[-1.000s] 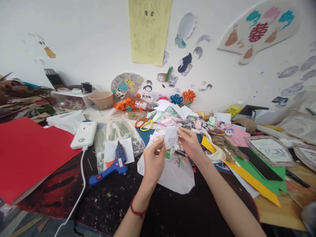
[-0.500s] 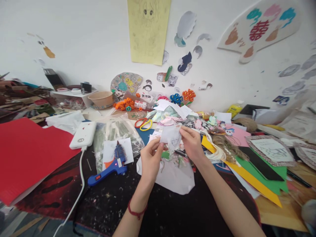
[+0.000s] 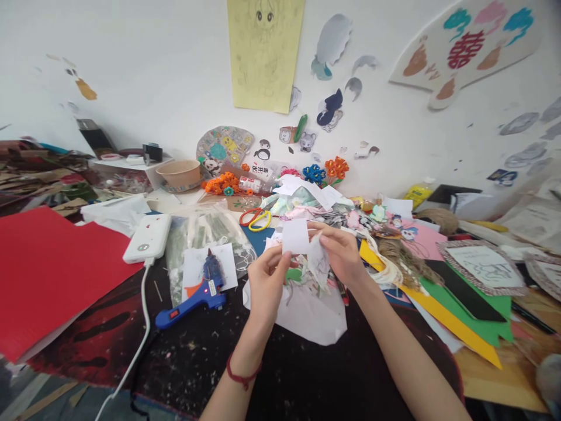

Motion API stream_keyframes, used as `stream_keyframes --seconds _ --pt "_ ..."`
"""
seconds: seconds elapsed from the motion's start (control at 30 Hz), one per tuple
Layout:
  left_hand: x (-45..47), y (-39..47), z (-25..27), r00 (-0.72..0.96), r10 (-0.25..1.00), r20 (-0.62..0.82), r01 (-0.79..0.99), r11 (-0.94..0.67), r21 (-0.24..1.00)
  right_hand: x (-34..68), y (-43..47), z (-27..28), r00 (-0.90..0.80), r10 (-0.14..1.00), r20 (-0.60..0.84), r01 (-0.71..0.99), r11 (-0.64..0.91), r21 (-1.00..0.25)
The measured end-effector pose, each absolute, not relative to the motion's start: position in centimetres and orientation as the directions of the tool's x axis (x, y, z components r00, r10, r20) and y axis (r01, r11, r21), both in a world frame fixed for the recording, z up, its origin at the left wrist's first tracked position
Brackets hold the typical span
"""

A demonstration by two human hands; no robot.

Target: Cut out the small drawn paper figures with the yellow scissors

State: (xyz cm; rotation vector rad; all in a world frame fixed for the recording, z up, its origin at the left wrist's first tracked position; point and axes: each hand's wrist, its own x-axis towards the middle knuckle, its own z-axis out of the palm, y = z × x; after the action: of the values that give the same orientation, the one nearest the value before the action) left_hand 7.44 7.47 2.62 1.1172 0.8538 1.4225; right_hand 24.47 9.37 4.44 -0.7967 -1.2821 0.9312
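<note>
Left hand [image 3: 266,286]: thumb and fingers pinched on a small, blank white paper square [image 3: 295,236]. Right hand [image 3: 344,254]: narrow pinch on a thin, whitish, irregular paper piece [image 3: 318,260] with faint grey lines. Both held up above a large white sheet [image 3: 312,323] strewn with scraps; whether they join, cannot tell.

Progress, judged: partway. Grey lines already drawn; neither piece laid down yet.

Count: one square, one lined piece. Leftward, one blue plastic glue gun [image 3: 193,305], nozzle over one white card [image 3: 191,268]. Beyond, one pair of red-and-yellow-handled scissors [image 3: 253,222].
</note>
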Motion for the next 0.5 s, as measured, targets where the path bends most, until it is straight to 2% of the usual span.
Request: stream_keyframes --seconds 0.27,0.5 --pt "7.2 7.6 2.5 0.036 0.979 0.2 -0.23 -0.187 0.955 24.9 9.6 3.8 0.012 0.92 0.391 0.002 0.391 -0.92" --pt "6.8 8.0 2.2 -0.026 0.978 0.207 -0.171 -0.209 0.963 25.1 9.0 4.9 -0.245 0.922 0.299 0.111 0.333 -0.936"
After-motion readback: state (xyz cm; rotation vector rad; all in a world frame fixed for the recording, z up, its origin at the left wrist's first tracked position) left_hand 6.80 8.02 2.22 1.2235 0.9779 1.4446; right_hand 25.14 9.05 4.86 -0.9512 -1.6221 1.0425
